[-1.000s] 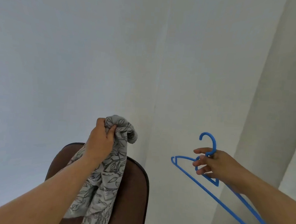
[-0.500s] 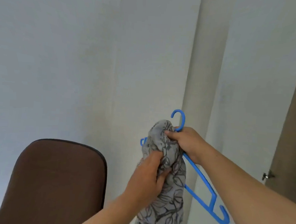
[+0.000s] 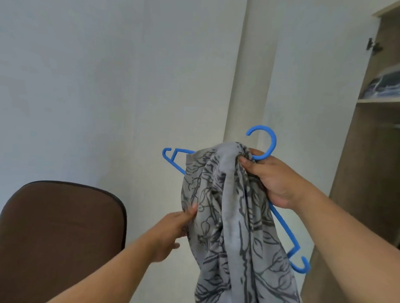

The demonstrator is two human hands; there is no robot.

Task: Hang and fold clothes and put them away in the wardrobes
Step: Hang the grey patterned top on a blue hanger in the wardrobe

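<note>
From the head view, the right hand grips the blue hanger at its neck, pinching the top of the grey patterned garment against it. The hanger's long axis slopes from upper left down to lower right, with the cloth bunched over the middle. The left hand, lower and nearer the free left arm, pinches the garment's edge. The open wardrobe stands right.

brown chair back lower left, plain white wall
</note>
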